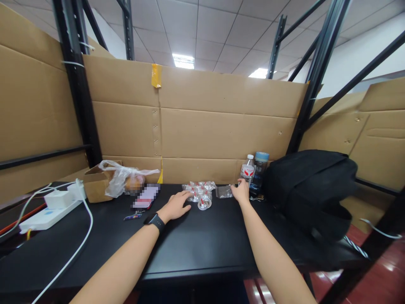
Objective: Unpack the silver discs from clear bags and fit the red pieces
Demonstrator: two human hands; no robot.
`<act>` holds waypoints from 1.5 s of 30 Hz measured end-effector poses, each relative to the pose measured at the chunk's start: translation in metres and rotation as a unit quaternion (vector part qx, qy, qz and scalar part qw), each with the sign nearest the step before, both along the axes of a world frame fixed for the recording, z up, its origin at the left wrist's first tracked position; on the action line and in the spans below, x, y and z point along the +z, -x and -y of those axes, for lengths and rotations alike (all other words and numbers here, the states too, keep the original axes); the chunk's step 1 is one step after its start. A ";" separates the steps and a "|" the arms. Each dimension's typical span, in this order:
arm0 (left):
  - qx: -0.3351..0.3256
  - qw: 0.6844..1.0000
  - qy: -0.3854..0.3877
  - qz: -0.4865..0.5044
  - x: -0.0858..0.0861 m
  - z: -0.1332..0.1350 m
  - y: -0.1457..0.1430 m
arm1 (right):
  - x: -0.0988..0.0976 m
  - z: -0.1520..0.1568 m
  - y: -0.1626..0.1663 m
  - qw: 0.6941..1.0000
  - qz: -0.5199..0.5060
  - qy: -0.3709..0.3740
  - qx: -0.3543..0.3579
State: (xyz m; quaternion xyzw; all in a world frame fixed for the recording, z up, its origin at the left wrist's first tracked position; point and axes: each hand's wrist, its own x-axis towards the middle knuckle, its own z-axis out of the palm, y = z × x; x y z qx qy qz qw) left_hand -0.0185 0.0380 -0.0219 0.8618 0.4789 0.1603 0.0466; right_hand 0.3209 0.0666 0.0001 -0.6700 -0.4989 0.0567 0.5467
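My left hand [175, 205], with a dark watch on the wrist, lies with its fingers stretched out on the black table. Its fingertips reach the left edge of a cluster of small clear plastic packets [202, 188] with red bits in them. In front of these sits a round clear disc-like piece [204, 204] with a red mark. To the right lies a flat clear plastic bag [224, 192]. My right hand [241, 192] is at this bag's right edge, with thumb and fingers closed on it; part of the grip is hidden.
A water bottle [247, 168] and a blue-lidded bottle [260, 171] stand behind my right hand. The black backpack [311, 194] fills the right side. A phone [147, 196], a small cardboard box [96, 183] and a white power strip [50, 217] with cables lie left.
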 end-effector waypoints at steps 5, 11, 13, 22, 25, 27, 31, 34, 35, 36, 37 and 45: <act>-0.030 0.999 -0.022 0.000 -0.003 0.001 -0.013 | 0.001 0.004 0.010 0.984 0.179 0.014 0.007; 0.025 0.998 -0.052 0.003 0.002 0.007 -0.016 | 0.006 0.021 0.059 0.889 0.228 0.029 0.396; 0.028 0.997 -0.065 0.005 0.005 0.009 -0.016 | 0.002 0.026 0.071 0.846 0.261 0.056 0.462; 0.067 0.991 -0.111 0.036 0.016 0.014 -0.017 | -0.008 0.026 0.076 0.849 0.228 0.130 0.458; 0.059 0.991 -0.113 0.033 0.017 0.016 -0.016 | -0.007 0.027 0.079 0.868 0.212 0.095 0.439; 0.042 0.994 -0.103 0.016 0.014 0.016 -0.016 | -0.008 0.027 0.082 0.868 0.211 0.079 0.443; 0.027 0.996 -0.082 -0.008 0.009 0.014 -0.016 | -0.011 0.027 0.085 0.854 0.199 0.107 0.469; 0.022 0.997 -0.077 0.010 0.009 0.013 -0.015 | -0.010 0.028 0.086 0.852 0.179 0.127 0.475; 0.023 0.996 -0.080 0.018 0.010 0.014 -0.015 | -0.009 0.029 0.087 0.858 0.181 0.112 0.468; 0.025 0.996 -0.086 0.026 0.011 0.014 -0.015 | -0.008 0.029 0.088 0.866 0.187 0.087 0.455; 0.028 0.995 -0.094 0.032 0.013 0.015 -0.015 | -0.007 0.030 0.090 0.874 0.195 0.059 0.442; 0.033 0.981 -0.153 0.114 0.017 0.020 -0.023 | -0.006 0.032 0.105 0.893 0.222 -0.037 0.390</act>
